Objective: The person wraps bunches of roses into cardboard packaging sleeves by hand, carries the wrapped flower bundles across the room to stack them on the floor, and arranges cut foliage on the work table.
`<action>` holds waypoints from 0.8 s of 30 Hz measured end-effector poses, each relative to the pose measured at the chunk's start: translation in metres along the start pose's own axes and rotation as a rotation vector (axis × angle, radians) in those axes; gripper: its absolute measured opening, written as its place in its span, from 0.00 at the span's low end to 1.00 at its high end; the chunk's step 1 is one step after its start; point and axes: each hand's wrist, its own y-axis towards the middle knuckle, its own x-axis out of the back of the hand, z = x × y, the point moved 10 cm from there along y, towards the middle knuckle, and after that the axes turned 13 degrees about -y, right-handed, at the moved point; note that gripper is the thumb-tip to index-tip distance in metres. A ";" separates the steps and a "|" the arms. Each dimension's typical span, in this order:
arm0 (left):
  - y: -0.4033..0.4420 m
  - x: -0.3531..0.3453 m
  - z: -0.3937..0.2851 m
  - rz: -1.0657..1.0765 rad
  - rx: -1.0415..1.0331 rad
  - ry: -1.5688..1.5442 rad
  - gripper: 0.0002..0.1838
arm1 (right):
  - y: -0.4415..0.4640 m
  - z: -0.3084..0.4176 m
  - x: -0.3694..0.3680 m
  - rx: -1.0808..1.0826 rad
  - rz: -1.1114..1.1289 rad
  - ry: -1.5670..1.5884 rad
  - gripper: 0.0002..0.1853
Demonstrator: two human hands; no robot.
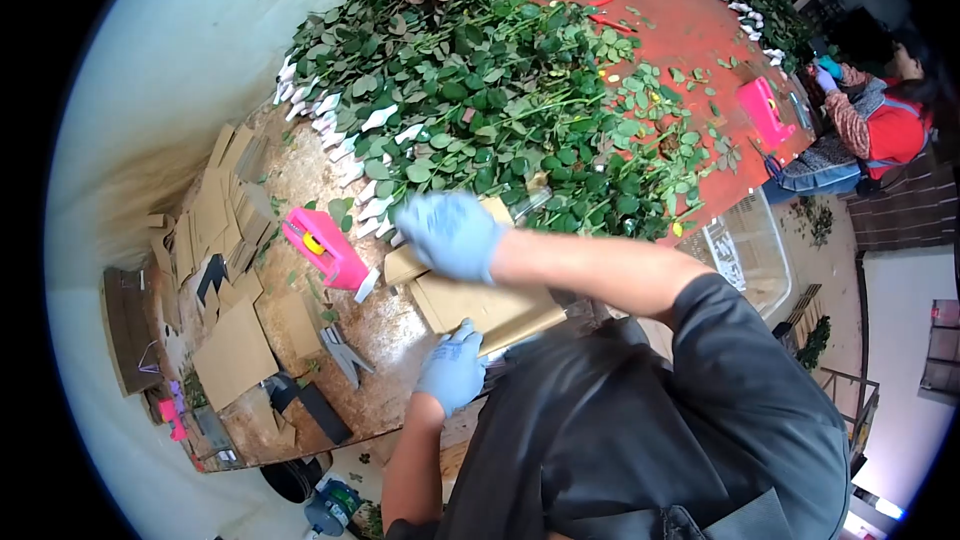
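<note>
While leafy stems [490, 90] are heaped beyond the blurred right hand [450, 233], whose grip cannot be told, and a pink dispenser [330, 252] is set left of it, plain tan cardboard [485, 310] is seen between both hands, touched by the left hand [453, 368], fingers together, hold unclear.

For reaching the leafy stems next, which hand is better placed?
Likely the right hand: it is beside the white ends of the leafy stems, while the left hand is at the cardboard's near edge, farther away. Blur hides whether the right hand holds anything.
</note>
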 end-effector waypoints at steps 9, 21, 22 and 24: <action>-0.001 0.003 -0.002 -0.031 0.049 0.021 0.16 | 0.015 -0.168 -0.130 -0.169 0.438 -0.527 0.12; -0.002 0.003 0.004 -0.038 0.132 -0.064 0.20 | -0.009 -0.078 0.101 0.142 0.024 -0.531 0.08; 0.000 -0.003 0.008 -0.029 0.115 -0.054 0.19 | -0.031 -0.071 0.100 0.128 0.093 -0.507 0.09; 0.002 -0.003 0.010 -0.027 0.113 -0.048 0.19 | -0.080 -0.061 0.080 0.084 0.212 -0.310 0.09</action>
